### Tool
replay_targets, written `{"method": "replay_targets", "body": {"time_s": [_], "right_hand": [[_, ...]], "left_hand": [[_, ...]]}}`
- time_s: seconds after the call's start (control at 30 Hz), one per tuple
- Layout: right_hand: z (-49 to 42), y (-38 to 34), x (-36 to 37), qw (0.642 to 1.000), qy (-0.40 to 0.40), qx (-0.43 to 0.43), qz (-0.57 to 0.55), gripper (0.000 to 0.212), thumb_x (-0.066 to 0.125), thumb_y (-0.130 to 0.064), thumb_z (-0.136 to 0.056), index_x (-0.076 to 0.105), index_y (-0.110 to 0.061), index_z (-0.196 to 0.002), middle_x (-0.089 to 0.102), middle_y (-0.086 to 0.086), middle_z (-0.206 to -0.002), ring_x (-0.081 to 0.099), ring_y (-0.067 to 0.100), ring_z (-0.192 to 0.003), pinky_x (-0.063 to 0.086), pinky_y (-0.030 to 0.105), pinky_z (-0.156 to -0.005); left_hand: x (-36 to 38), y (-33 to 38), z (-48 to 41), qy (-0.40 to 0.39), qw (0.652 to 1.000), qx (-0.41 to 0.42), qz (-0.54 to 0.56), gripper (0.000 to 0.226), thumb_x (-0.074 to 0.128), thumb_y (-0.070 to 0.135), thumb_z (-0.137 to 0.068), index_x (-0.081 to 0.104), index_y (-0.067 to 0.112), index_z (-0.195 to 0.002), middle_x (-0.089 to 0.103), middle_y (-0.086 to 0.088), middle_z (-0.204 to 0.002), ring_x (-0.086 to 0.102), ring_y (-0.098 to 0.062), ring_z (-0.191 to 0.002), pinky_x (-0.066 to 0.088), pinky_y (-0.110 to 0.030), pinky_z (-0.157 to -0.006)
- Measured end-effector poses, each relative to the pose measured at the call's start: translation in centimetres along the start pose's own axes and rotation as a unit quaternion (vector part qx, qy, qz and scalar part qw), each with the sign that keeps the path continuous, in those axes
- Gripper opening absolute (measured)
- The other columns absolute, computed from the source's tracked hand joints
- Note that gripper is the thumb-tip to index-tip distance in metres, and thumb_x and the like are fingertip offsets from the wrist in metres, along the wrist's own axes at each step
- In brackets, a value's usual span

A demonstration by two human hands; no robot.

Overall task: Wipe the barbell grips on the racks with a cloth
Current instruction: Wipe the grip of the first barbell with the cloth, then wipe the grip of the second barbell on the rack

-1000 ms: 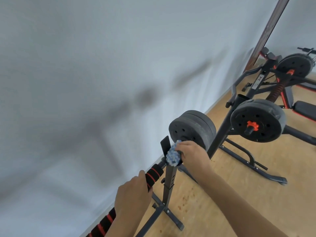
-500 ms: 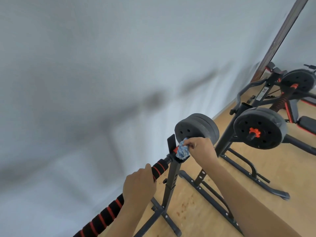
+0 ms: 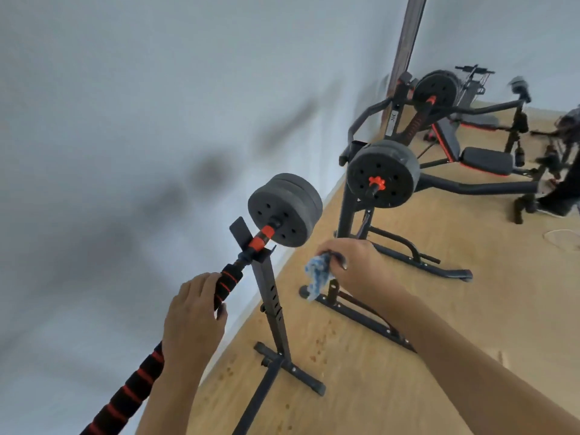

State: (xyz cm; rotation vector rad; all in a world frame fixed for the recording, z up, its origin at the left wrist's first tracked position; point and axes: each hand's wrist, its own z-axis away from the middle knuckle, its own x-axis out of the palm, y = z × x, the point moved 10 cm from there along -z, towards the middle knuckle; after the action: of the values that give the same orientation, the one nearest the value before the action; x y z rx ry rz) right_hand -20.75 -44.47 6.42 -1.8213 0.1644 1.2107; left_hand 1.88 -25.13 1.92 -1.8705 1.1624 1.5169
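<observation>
open air right of the near rack post (image 3: 270, 296); weight plates (image 3: 284, 210) block the far end, the wall (image 3: 125, 120) seemingly crowds the left.

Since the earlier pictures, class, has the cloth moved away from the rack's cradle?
Yes. The cloth, gripped by the right hand, has moved right, off the rack's cradle.

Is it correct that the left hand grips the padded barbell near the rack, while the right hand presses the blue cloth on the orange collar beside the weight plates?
Not quite. The head view shows the right hand holding the blue cloth in the air, away from the orange collar. The rest is right: the left hand grips the padded barbell near the rack.
</observation>
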Motion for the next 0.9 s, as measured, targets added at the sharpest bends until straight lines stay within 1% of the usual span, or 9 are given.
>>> {"method": "replay_targets", "body": {"time_s": [0.1,0.2,0.27,0.33,0.4,0.5,0.63,0.77,0.9], "right_hand": [[3.6,4.9,-3.8,0.998,0.058,0.024,-0.003,0.024,0.048,-0.016,-0.099,0.067,-0.028,-0.109,0.07,-0.005,-0.099,0.066,0.013,-0.087,0.06,0.033,-0.073],[7.9,9.4,-6.9,0.997,0.078,0.016,0.009,0.021,0.049,-0.02,-0.099,0.065,-0.028,-0.11,0.066,-0.007,-0.102,0.063,0.012,-0.088,0.057,0.032,-0.069],[11.8,15.3,-11.1,0.992,0.111,0.062,0.019,0.021,0.046,-0.021,-0.1,0.064,-0.026,-0.112,0.063,-0.007,-0.106,0.06,0.013,-0.09,0.054,0.036,-0.071],[17.1,22.6,-16.5,0.983,0.137,0.122,0.029,0.023,0.041,-0.02,-0.103,0.062,-0.023,-0.113,0.062,-0.005,-0.103,0.059,0.015,-0.087,0.051,0.039,-0.071],[22.9,29.5,-21.4,0.973,0.144,0.18,0.026,0.022,0.038,-0.018,-0.104,0.059,-0.023,-0.107,0.063,-0.002,-0.09,0.058,0.016,-0.075,0.047,0.039,-0.065],[29.8,37.5,-27.0,0.954,0.168,0.246,-0.023,0.02,0.041,-0.015,-0.101,0.055,-0.027,-0.094,0.058,-0.002,-0.07,0.055,0.018,-0.06,0.041,0.036,-0.054],[32.9,46.1,-31.1,0.921,0.195,0.294,-0.168,0.019,0.044,-0.018,-0.097,0.059,-0.03,-0.094,0.065,0.002,-0.074,0.062,0.016,-0.055,0.052,0.035,-0.05],[31.8,53.0,-34.7,0.897,0.218,0.283,-0.26,0.02,0.047,-0.025,-0.102,0.061,-0.035,-0.092,0.067,0.002,-0.076,0.059,0.009,-0.052,0.047,0.031,-0.051],[29.6,59.6,-37.5,0.879,0.228,0.3,-0.293,0.024,0.051,-0.033,-0.103,0.068,-0.021,-0.09,0.066,-0.004,-0.07,0.059,0.013,-0.061,0.046,0.035,-0.06]], "left_hand": [[0.3,8.7,1.4,0.012,0.996,0.077,0.051,0.064,0.084,0.018,-0.084,0.058,0.015,-0.142,0.056,-0.008,-0.15,0.054,-0.032,-0.136,0.045,-0.051,-0.112],[3.5,21.2,3.6,-0.063,0.979,0.15,0.123,0.082,0.077,0.024,-0.091,0.033,0.027,-0.16,0.025,0.004,-0.171,0.03,-0.02,-0.155,0.032,-0.042,-0.12],[7.0,28.4,5.8,-0.133,0.962,0.148,0.189,0.092,0.074,0.027,-0.093,0.015,0.036,-0.164,0.011,0.013,-0.174,0.023,-0.013,-0.156,0.031,-0.035,-0.119],[10.5,34.2,8.8,-0.211,0.935,0.091,0.271,0.09,0.071,0.028,-0.096,0.012,0.042,-0.162,0.016,0.016,-0.171,0.031,-0.016,-0.153,0.038,-0.031,-0.113],[14.0,39.6,12.6,-0.291,0.911,0.049,0.288,0.084,0.067,0.028,-0.099,0.013,0.037,-0.163,0.023,0.011,-0.169,0.034,-0.019,-0.152,0.041,-0.027,-0.108],[17.8,47.5,17.6,-0.37,0.883,0.074,0.28,0.085,0.068,0.032,-0.099,0.014,0.032,-0.164,0.016,0.007,-0.173,0.023,-0.016,-0.157,0.03,-0.038,-0.124],[19.1,57.1,18.7,-0.377,0.881,0.085,0.272,0.081,0.068,0.032,-0.097,0.02,0.028,-0.162,0.015,0.005,-0.172,0.014,-0.015,-0.159,0.026,-0.044,-0.126],[20.1,64.8,16.5,-0.367,0.888,0.123,0.249,0.077,0.064,0.033,-0.1,0.02,0.028,-0.163,0.017,0.008,-0.171,0.016,-0.015,-0.158,0.028,-0.045,-0.126],[25.6,70.8,13.8,-0.402,0.883,0.141,0.199,0.066,0.062,0.033,-0.102,0.029,0.027,-0.159,0.023,0.006,-0.169,0.028,-0.016,-0.154,0.035,-0.04,-0.121]]}}
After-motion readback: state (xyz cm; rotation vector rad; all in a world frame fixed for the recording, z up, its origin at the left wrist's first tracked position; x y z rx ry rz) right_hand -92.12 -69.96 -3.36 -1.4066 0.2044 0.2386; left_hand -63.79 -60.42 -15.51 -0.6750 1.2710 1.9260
